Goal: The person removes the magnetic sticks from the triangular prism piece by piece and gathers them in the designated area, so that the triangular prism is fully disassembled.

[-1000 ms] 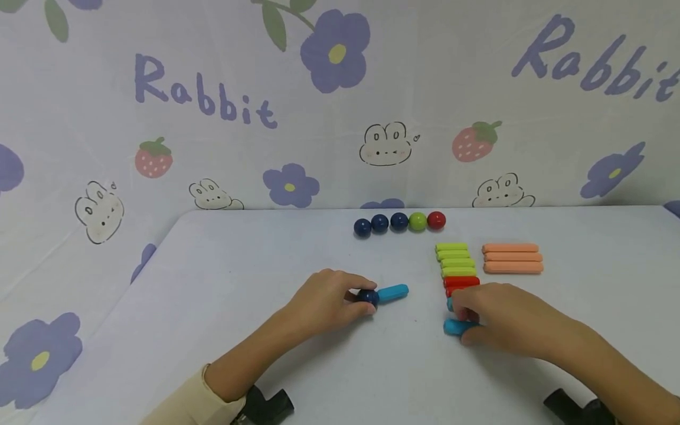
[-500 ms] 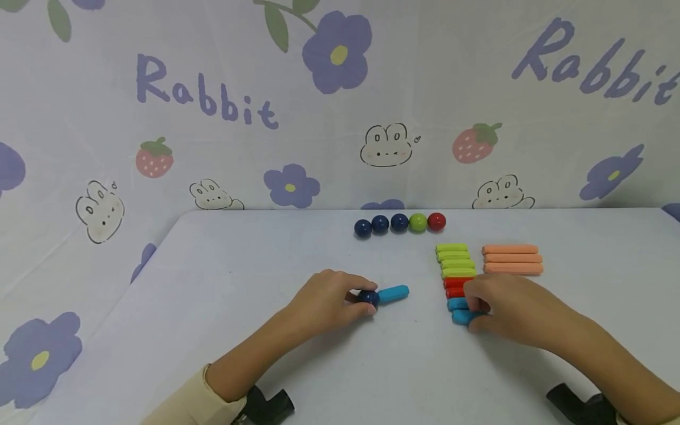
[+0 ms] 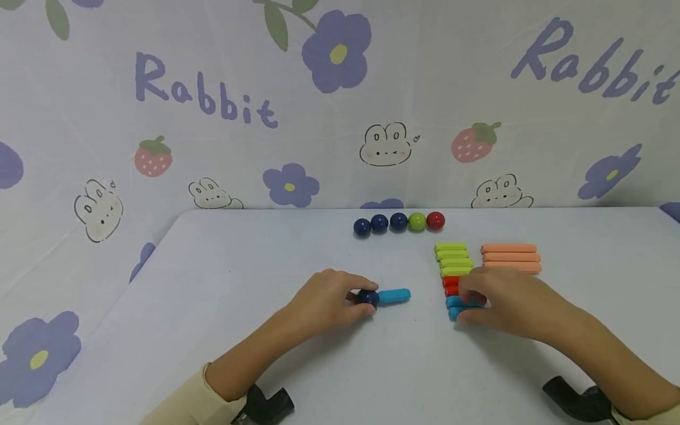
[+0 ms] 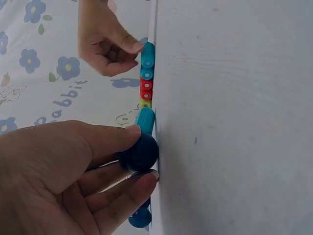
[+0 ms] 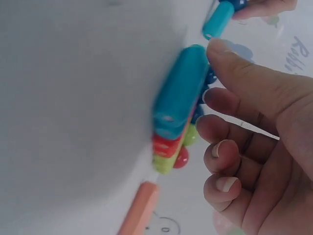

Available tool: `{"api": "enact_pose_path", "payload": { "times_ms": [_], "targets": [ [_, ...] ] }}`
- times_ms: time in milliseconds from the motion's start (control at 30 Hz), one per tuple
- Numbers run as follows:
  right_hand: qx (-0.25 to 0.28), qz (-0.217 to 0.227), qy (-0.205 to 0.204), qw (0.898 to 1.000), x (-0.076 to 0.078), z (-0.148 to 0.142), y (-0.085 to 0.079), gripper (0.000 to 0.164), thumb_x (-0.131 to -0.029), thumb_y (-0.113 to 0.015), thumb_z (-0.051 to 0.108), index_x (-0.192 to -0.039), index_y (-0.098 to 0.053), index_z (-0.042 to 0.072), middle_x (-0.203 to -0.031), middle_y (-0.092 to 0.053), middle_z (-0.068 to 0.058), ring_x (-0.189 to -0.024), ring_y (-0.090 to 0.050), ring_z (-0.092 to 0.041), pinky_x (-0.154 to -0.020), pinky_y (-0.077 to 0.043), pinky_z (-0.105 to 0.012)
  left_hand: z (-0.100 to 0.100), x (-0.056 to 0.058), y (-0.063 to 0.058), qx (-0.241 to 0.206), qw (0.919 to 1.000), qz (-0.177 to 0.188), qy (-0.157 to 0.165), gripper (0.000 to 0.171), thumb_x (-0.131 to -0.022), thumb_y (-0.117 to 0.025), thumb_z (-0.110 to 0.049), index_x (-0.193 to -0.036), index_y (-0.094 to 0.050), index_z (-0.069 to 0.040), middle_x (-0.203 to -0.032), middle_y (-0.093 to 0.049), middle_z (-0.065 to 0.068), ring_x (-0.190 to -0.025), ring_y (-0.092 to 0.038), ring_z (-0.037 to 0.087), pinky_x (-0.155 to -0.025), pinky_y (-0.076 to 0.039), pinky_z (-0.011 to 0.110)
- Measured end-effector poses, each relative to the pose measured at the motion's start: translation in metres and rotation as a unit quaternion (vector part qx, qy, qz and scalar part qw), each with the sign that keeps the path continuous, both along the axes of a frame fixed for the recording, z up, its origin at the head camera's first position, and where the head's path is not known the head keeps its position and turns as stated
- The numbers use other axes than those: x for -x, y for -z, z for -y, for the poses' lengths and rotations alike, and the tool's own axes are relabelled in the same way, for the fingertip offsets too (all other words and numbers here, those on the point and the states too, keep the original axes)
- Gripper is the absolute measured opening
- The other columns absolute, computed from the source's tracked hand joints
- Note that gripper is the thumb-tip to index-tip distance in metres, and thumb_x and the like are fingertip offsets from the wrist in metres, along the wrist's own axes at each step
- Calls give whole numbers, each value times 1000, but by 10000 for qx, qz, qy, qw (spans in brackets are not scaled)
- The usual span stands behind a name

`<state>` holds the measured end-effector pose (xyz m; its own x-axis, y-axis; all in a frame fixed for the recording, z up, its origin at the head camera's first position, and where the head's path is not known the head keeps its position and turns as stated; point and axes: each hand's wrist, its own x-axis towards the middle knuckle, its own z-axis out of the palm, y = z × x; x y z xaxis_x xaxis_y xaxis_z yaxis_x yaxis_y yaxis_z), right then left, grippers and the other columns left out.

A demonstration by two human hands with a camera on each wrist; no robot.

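My left hand (image 3: 324, 298) pinches a dark blue ball (image 4: 142, 152) between thumb and fingers. A light blue stick (image 3: 395, 296) extends rightward from that ball, its end against it. The right hand (image 3: 504, 304) is at the near end of a row of short sticks. Its thumb touches or nearly touches the nearest blue stick (image 5: 181, 83), while the other fingers stay loosely bent with nothing in them. Beyond that stick in the row lie another blue one (image 3: 455, 301), two red sticks (image 3: 451, 282) and several yellow-green sticks (image 3: 454, 263). The right hand partly covers the blue and red ones.
Near the white table's (image 3: 255, 236) far edge, three dark blue balls (image 3: 379, 223), a green ball (image 3: 417, 221) and a red ball (image 3: 435, 221) form a line. Three orange sticks (image 3: 510, 257) lie side by side at the right. A printed cloth (image 3: 319, 130) hangs behind.
The nearest blue stick has moved away from me, up against the row, with my right hand beside it. The stick at the held ball has swung slightly; the left hand stays put.
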<state>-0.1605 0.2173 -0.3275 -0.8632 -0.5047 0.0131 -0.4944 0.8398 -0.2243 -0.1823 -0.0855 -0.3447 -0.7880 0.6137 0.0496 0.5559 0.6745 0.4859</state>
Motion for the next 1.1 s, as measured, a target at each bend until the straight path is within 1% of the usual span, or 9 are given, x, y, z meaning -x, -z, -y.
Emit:
{"api": "enact_pose_path", "payload": {
  "times_ms": [133,200,367,467,567,733,867,1000,1100],
  "targets": [
    [28,-123,-242,9996,4,16,-7,20,-80,-86,27,-92,-72,21,-86,-61,10,-76,-55,-11,-68,-54,-31,0,-1,0,31,9999,-37,89,34,-91,-77,-19,-123,-73,-11,-113,-73,1,-84,-64,10,-63,-43,23],
    [-27,-77,-364,9993,5,29,-9,18,-83,-84,25,-97,-74,20,-90,-65,9,-79,-58,-12,-73,-56,-35,0,0,-1,77,9999,-26,109,33,-91,-77,-18,-123,-73,-11,-112,-73,0,-82,-62,11,-61,-41,23],
    [-145,23,-709,9974,10,66,-10,20,-85,-82,19,-104,-76,15,-93,-67,5,-82,-61,-12,-77,-57,-35,1,0,-2,139,9998,-70,134,33,-90,-77,-18,-123,-73,-11,-114,-73,0,-92,-66,10,-73,-49,23],
    [-170,-155,-953,9952,12,83,-6,19,-84,-82,15,-101,-75,11,-87,-66,4,-76,-59,-11,-74,-56,-31,1,0,-3,66,9998,-97,161,33,-90,-78,-17,-122,-73,-11,-114,-73,-1,-97,-69,12,-78,-52,26],
    [-244,-309,-1019,9940,15,94,-4,16,-83,-83,13,-97,-75,10,-80,-62,4,-71,-57,-10,-70,-55,-27,1,0,-3,-10,9998,-109,191,33,-89,-78,-16,-121,-74,-10,-113,-73,0,-97,-70,13,-82,-53,27],
    [-230,-312,-925,9950,18,101,0,15,-83,-83,12,-95,-74,9,-76,-61,4,-68,-55,-10,-67,-53,-24,2,0,-3,-58,9996,-121,228,32,-89,-78,-14,-121,-73,-9,-114,-73,0,-96,-71,13,-86,-54,29],
    [-224,-92,-966,9950,18,100,0,13,-83,-83,10,-94,-76,10,-76,-60,6,-69,-55,-9,-69,-54,-27,1,1,-2,-28,9996,-153,239,33,-89,-77,-15,-121,-73,-9,-115,-73,0,-97,-71,12,-87,-53,29],
    [-192,194,-1138,9931,14,94,-3,12,-83,-83,12,-92,-77,13,-78,-61,8,-71,-57,-9,-71,-55,-29,2,1,-1,0,9997,-157,188,33,-90,-77,-16,-123,-73,-10,-115,-73,-1,-97,-70,12,-86,-54,30],
    [-137,213,-1166,9929,8,85,-8,11,-83,-83,15,-91,-76,15,-80,-61,9,-72,-57,-8,-71,-55,-29,2,1,-1,19,9999,-95,111,34,-91,-76,-18,-123,-73,-11,-116,-72,-1,-96,-70,12,-85,-54,30]
  ]
}}
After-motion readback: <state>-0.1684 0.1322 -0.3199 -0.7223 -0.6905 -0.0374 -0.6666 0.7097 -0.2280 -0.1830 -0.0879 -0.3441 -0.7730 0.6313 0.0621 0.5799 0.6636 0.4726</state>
